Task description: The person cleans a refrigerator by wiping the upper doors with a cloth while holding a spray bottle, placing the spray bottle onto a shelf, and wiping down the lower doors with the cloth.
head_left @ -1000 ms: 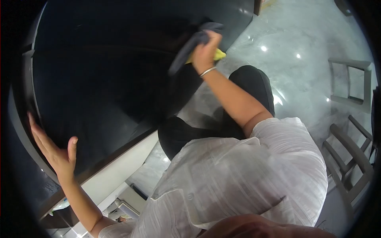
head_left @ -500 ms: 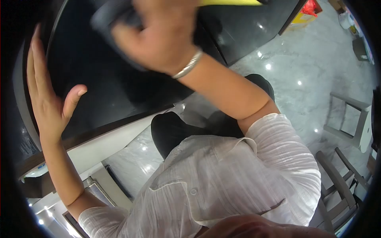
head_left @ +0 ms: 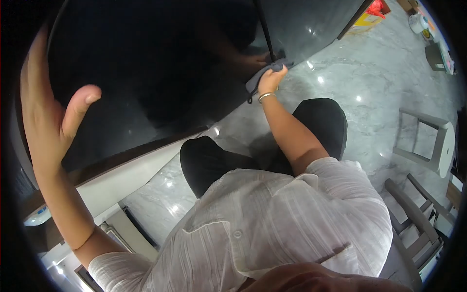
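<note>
The head view is showing, at far left, the left hand (head_left: 41, 117) rising beside the left edge of a glossy black panel (head_left: 146, 63). Its fingers are stretching upward and its thumb is standing well apart, so this grip is being held wide; whether the palm is touching the panel, I cannot tell. Further right, a bent knee in black trousers (head_left: 202, 158) is showing below the panel's lower edge. A grey cloth (head_left: 255, 82) is lying against the panel's lower right part, near that same edge, with a small dark loop (head_left: 250, 100) hanging from its left end. A dark seam (head_left: 264, 31) is running down the panel toward it. The right hand (head_left: 271, 82) is holding the cloth in a narrow grip, a bracelet (head_left: 267, 96) circling the wrist. Beyond the panel's right edge, a yellow box (head_left: 367, 20) is sitting on the marbled floor (head_left: 360, 73), and at far right a grey stool (head_left: 445, 151) is resting there too.
</note>
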The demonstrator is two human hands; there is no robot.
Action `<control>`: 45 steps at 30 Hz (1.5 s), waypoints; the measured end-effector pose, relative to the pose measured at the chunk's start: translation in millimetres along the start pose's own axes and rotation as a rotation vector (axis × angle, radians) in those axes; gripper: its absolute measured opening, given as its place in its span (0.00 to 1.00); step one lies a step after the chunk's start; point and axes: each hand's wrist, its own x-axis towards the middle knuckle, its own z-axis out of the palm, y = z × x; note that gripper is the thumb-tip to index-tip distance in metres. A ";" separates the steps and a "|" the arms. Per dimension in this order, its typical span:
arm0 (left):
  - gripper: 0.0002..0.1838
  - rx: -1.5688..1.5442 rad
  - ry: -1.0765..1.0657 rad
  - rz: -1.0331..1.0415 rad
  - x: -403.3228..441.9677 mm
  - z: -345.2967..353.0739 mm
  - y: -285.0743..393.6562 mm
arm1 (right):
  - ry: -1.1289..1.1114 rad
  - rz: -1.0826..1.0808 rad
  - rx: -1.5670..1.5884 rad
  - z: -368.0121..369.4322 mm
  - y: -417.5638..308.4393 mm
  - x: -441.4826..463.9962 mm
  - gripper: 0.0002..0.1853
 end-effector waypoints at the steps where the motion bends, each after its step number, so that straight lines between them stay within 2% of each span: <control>1: 0.57 -0.009 -0.020 -0.006 -3.0 1.8 -4.1 | -0.008 0.295 -0.033 8.7 29.2 3.1 0.19; 2: 0.57 -0.018 -0.039 -0.012 -6.0 3.7 -8.0 | -0.036 0.711 0.131 15.1 43.1 11.4 0.19; 4: 0.56 -0.038 -0.083 -0.013 -18.2 10.5 -27.6 | -0.031 0.446 0.103 16.2 4.0 3.0 0.23; 6: 0.55 -0.055 -0.098 0.000 -24.8 18.8 -36.4 | 0.045 0.353 0.306 9.0 -89.6 -7.8 0.23; 10: 0.54 -0.108 -0.066 0.093 -9.0 21.1 -34.4 | -0.088 -0.569 0.511 -10.6 -252.9 -23.9 0.26; 12: 0.54 -0.099 -0.075 0.099 -9.4 23.3 -36.8 | 0.010 -1.031 0.339 -4.8 -298.9 -16.7 0.32; 13: 0.54 -0.098 -0.080 0.093 -9.7 23.7 -37.9 | 0.011 -1.128 0.373 -6.0 -326.3 -16.0 0.32; 16: 0.53 -0.116 -0.111 0.036 -18.3 24.4 -43.8 | -0.033 -1.184 0.346 -0.5 -331.5 -29.1 0.29; 17: 0.53 -0.113 -0.116 0.025 -21.0 25.5 -45.1 | -0.043 -1.133 0.261 -7.1 -315.5 -35.0 0.27; 19: 0.52 -0.107 -0.127 -0.011 -24.1 24.7 -42.6 | -0.019 -1.169 0.208 -0.4 -257.2 -29.2 0.37; 20: 0.52 -0.105 -0.133 -0.029 -25.7 24.2 -41.3 | -0.071 -0.988 0.177 -0.5 -222.1 -29.6 0.40; 21: 0.52 -0.102 -0.149 -0.057 -33.2 27.5 -43.7 | -0.114 -0.801 0.192 -1.1 -187.7 -29.0 0.37; 24: 0.52 -0.092 -0.158 -0.047 -41.0 24.8 -43.5 | -0.154 -0.550 0.163 -3.5 -107.2 -41.0 0.40; 26: 0.52 -0.095 -0.163 -0.038 -42.1 21.6 -42.7 | -0.044 -0.362 0.175 7.4 -73.9 -54.0 0.38; 29: 0.51 -0.097 -0.171 -0.029 -43.8 19.7 -37.6 | 0.016 -0.010 0.066 16.2 -32.2 -51.6 0.39; 30: 0.51 -0.104 -0.171 -0.028 -44.2 19.1 -38.2 | 0.001 0.080 0.087 20.8 2.0 -44.0 0.38; 32: 0.51 -0.107 -0.172 -0.026 -45.2 14.9 -34.4 | -0.027 0.687 0.333 15.3 -13.3 -35.4 0.35; 33: 0.51 -0.111 -0.184 -0.020 -44.7 15.4 -35.9 | -0.035 0.787 0.369 20.6 15.6 -22.3 0.34; 36: 0.51 -0.129 -0.168 -0.008 -42.7 12.6 -30.3 | -0.178 0.940 0.543 18.1 50.1 7.3 0.31; 38: 0.51 -0.137 -0.175 -0.009 -43.8 10.3 -27.3 | -0.108 0.936 0.465 29.1 131.3 40.2 0.27; 41: 0.50 -0.125 -0.196 -0.019 -44.9 5.0 -22.4 | -0.093 0.918 0.487 21.8 106.4 37.8 0.23; 43: 0.50 -0.121 -0.217 -0.031 -47.5 4.4 -19.5 | -0.086 0.921 0.520 22.9 113.2 37.7 0.24; 45: 0.50 -0.119 -0.217 -0.046 -48.9 1.6 -15.9 | -0.119 0.955 0.514 28.7 154.1 29.6 0.26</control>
